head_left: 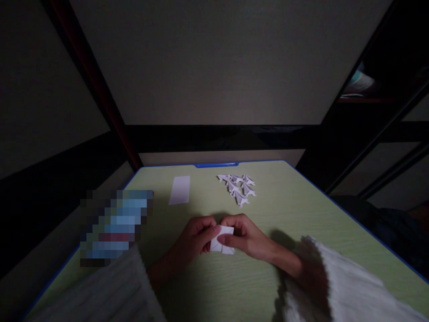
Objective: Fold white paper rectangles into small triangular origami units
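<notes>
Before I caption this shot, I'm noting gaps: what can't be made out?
In the head view:
Underside of the folded paper: hidden by its front, left hand and right hand.
Pixelated item at left: covered by mosaic.
Paper figures: finer creases too small.
Sleeves: cut off by the bottom edge.
Pale shelf item: blurred by darkness.

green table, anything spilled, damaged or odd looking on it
The pixelated patch over the left side of the table looks odd: colour blocks hide whatever is there. Otherwise nothing stands out: no spill shows, the paper sheet lies flat, the folded paper figures sit clustered, and the left hand and right hand hold a white folded piece.
</notes>
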Tool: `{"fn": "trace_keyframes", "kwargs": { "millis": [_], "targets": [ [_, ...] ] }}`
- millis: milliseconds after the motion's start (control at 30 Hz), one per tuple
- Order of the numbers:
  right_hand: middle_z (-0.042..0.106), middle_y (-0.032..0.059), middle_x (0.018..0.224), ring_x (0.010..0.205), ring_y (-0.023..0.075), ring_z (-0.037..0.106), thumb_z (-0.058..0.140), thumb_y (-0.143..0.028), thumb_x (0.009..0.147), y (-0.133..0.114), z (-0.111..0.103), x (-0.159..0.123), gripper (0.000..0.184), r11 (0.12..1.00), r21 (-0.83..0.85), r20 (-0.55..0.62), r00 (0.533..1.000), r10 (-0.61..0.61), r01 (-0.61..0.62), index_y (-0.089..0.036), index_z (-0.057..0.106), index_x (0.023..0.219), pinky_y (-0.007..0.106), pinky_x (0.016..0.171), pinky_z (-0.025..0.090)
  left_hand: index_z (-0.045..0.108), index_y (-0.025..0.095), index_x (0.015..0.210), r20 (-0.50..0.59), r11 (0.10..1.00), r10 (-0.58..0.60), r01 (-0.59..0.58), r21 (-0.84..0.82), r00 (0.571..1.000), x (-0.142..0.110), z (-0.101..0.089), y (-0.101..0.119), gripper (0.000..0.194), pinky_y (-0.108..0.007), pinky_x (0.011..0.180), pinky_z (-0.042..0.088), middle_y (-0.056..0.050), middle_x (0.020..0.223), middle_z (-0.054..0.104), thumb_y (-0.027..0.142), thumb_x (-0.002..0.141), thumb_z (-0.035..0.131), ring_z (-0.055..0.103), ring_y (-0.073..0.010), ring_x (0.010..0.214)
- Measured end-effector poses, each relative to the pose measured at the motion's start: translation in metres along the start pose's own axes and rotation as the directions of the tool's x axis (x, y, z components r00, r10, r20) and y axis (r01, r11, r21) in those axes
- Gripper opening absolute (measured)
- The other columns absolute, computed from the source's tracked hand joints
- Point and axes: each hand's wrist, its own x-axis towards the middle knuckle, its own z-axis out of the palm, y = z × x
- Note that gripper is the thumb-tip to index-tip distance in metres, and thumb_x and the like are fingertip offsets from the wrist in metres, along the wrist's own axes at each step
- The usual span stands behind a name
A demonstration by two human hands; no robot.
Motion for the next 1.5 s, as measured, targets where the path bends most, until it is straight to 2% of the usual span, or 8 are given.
{"fn": "trace_keyframes", "kwargs": {
  "millis": [133,300,433,600,867,1067,1233,1500],
  "targets": [
    [0.041,-0.0055,0.05,0.044,0.0045,0.035,0.061,-0.031,0.064,-0.001,-0.001,-0.002,0.024,0.997,0.069,0.044,0.999,0.017,-0.021,-0.012,0.048,0.058,0.017,0.041,0.026,0.039,0.017,0.048,0.061,0.999,0.029,-0.031,0.033,0.998,-0.002,-0.002,-0.001,0.031,-0.017,0.035,0.022,0.008,0.036,0.034,0.039,0.068,0.047,0.03,-0.0042,0.033],
    [0.043,-0.0052,0.05,0.044,0.0046,0.036,0.062,-0.032,0.064,-0.005,0.001,-0.003,0.023,0.992,0.129,0.076,0.997,0.003,-0.013,-0.012,0.05,0.059,0.018,0.042,0.027,0.038,0.016,0.046,0.079,0.996,0.004,0.002,-0.085,0.997,-0.004,-0.001,0.001,0.034,-0.017,0.035,0.019,0.008,0.033,0.034,0.042,0.064,0.051,0.028,-0.0032,0.033],
    [0.048,-0.0051,0.052,0.045,0.0045,0.042,0.064,-0.027,0.062,-0.004,0.002,0.003,0.021,0.976,0.213,-0.037,0.999,-0.032,0.04,-0.013,0.05,0.06,0.017,0.043,0.03,0.038,0.016,0.047,-0.102,0.984,-0.056,0.038,-0.173,0.993,0.0,0.0,0.003,0.035,-0.015,0.033,0.019,0.009,0.033,0.034,0.043,0.062,0.054,0.027,-0.0026,0.031],
    [0.055,-0.004,0.058,0.051,0.0056,0.05,0.069,-0.017,0.057,-0.005,0.002,0.008,0.022,0.932,0.326,-0.219,0.972,-0.086,0.156,-0.014,0.05,0.069,0.018,0.05,0.037,0.042,0.015,0.051,-0.319,0.972,-0.006,-0.069,-0.224,0.948,0.006,-0.006,0.001,0.029,-0.014,0.033,0.025,0.008,0.037,0.043,0.037,0.064,0.055,0.034,-0.0028,0.032],
    [0.053,-0.004,0.059,0.049,0.0052,0.047,0.066,-0.02,0.061,-0.002,-0.002,0.009,0.021,0.939,0.271,-0.329,0.937,-0.118,0.213,-0.015,0.051,0.074,0.018,0.047,0.035,0.05,0.013,0.053,-0.194,0.991,0.009,-0.035,-0.131,0.981,0.004,-0.003,0.004,0.022,-0.016,0.033,0.031,0.002,0.043,0.054,0.032,0.063,0.055,0.041,-0.0047,0.033],
    [0.052,-0.0016,0.059,0.053,0.0084,0.048,0.058,-0.023,0.069,0.002,0.002,0.004,0.012,0.974,0.128,-0.212,0.965,-0.156,0.186,-0.014,0.05,0.073,0.021,0.05,0.037,0.054,0.011,0.058,-0.125,0.998,-0.021,0.014,-0.058,0.992,0.003,-0.003,0.004,0.021,-0.016,0.034,0.033,0.002,0.043,0.052,0.032,0.063,0.053,0.045,-0.0065,0.036],
    [0.053,-0.0001,0.065,0.057,0.0089,0.047,0.056,-0.019,0.07,-0.001,0.001,0.001,0.008,0.975,-0.104,-0.236,0.948,-0.214,0.194,-0.015,0.054,0.076,0.021,0.052,0.037,0.052,0.012,0.058,-0.063,0.997,-0.05,0.046,-0.056,0.997,0.004,-0.005,-0.004,0.021,-0.017,0.036,0.035,0.003,0.046,0.052,0.032,0.063,0.053,0.046,-0.0073,0.039],
    [0.056,0.0019,0.065,0.058,0.0103,0.05,0.057,-0.015,0.07,-0.003,-0.006,0.001,0.005,0.935,-0.257,-0.163,0.942,-0.293,0.246,-0.014,0.062,0.07,0.022,0.052,0.04,0.048,0.013,0.053,0.016,0.997,-0.054,0.055,-0.054,0.998,0.004,-0.008,-0.002,0.022,-0.018,0.037,0.035,0.004,0.045,0.046,0.032,0.063,0.054,0.044,-0.007,0.04]
  ]
}}
